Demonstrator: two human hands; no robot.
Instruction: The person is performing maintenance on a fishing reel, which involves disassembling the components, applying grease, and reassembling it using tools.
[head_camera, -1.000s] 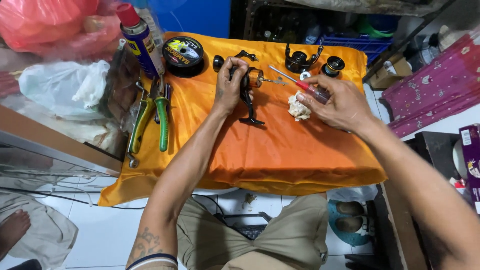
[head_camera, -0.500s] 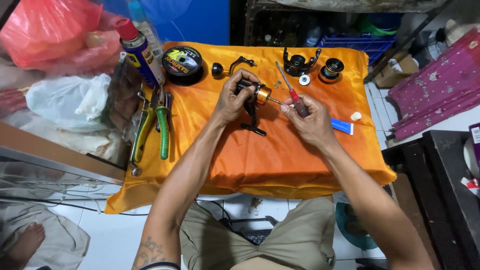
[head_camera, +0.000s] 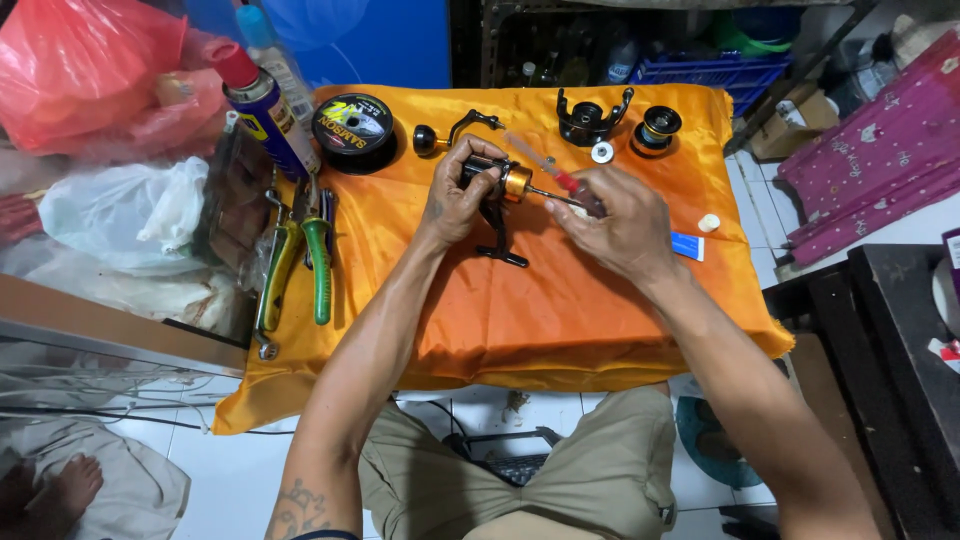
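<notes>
Fingers (head_camera: 470, 180) of the left hand (head_camera: 458, 205) wrap tight round the fishing reel (head_camera: 497, 195), held just above the orange cloth (head_camera: 560, 310); the right hand (head_camera: 615, 222) pinches a red-handled screwdriver (head_camera: 556, 181), tip at the reel's gold end. Best keep the reel steady (foot pointing down), tool in line, so it doesn't slip.

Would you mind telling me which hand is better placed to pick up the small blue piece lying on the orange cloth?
Probably the right hand. The blue piece lies just beside its wrist, while the left hand grips the fishing reel on the far side. The right hand does hold a screwdriver, though.
</notes>
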